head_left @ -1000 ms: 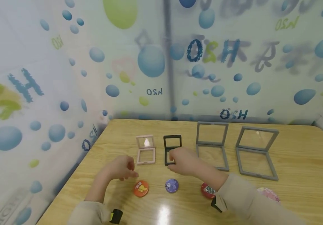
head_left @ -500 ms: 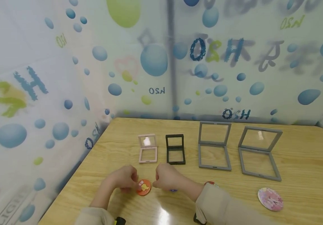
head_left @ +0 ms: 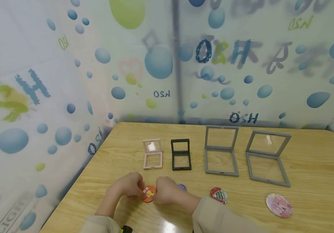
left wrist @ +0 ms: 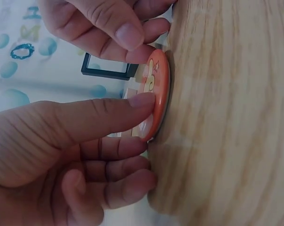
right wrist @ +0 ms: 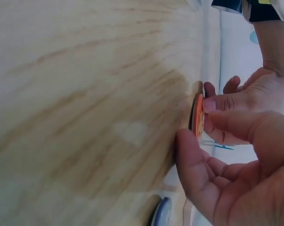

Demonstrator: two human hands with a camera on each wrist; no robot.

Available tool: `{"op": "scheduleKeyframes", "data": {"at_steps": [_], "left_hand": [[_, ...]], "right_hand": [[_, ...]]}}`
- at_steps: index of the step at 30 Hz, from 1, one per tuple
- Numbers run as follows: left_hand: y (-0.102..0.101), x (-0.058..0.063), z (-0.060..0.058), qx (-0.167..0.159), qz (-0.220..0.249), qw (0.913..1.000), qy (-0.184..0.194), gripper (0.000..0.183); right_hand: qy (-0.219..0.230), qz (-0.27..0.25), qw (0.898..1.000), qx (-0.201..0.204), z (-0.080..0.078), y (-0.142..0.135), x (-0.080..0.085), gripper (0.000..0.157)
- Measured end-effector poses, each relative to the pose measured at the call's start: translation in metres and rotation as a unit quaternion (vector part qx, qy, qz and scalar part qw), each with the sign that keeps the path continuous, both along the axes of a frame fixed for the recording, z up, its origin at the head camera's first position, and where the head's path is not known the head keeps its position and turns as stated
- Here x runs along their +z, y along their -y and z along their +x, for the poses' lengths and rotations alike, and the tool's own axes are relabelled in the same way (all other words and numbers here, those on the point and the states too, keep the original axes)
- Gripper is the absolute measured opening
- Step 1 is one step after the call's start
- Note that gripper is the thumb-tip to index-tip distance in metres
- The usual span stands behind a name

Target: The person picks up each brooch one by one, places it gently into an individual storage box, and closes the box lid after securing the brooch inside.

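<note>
An orange round button badge (head_left: pixel 148 193) with a yellow figure lies at the table's left front, between both hands. My left hand (head_left: pixel 130 186) pinches it from the left, thumb on its printed face (left wrist: pixel 153 89) and a finger at its rim. From the right, my right hand (head_left: pixel 167 190) holds the opposite edge with curled thumb and forefinger. A purple badge (head_left: pixel 182 187) is partly hidden behind the right hand. Beyond the hands stand a pink frame (head_left: pixel 153 160) and a black frame (head_left: pixel 181 161), both with lids raised.
Two larger grey frames (head_left: pixel 221 161) (head_left: pixel 268 170) stand with lids up to the right. In front of them lie a red badge with a tree (head_left: pixel 219 195) and a pink badge (head_left: pixel 279 205). A printed curtain (head_left: pixel 155 106) hangs behind the wooden table (head_left: pixel 315 161).
My right hand has come from the black frame down and left to the orange badge. My left hand has moved down and right onto that badge.
</note>
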State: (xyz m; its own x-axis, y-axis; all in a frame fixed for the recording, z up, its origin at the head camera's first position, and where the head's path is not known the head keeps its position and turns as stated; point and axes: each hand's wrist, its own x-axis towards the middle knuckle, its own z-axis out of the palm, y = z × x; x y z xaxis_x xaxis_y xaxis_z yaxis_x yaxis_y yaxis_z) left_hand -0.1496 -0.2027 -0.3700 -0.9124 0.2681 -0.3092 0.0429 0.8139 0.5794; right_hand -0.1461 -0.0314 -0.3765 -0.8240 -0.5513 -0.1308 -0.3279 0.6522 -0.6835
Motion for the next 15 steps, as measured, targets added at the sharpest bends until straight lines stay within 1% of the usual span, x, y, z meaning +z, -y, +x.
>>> {"op": "scheduleKeyframes", "data": {"at_steps": [6, 12, 15], "left_hand": [[-0.0005, -0.0004, -0.0002, -0.004, 0.003, 1.0, -0.005, 0.024], [-0.0002, -0.0023, -0.0012, -0.013, 0.002, 0.9997, -0.02, 0.022], [0.0001, -0.0031, -0.0011, -0.01, 0.005, 0.9997, -0.023, 0.022]], "right_hand": [[0.043, -0.036, 0.998, -0.034, 0.0012, 0.0027, -0.0004, 0.042], [0.064, -0.047, 0.996, -0.043, -0.0006, 0.004, -0.0019, 0.038], [0.07, -0.048, 0.995, -0.053, -0.0016, 0.0053, -0.0029, 0.034]]}}
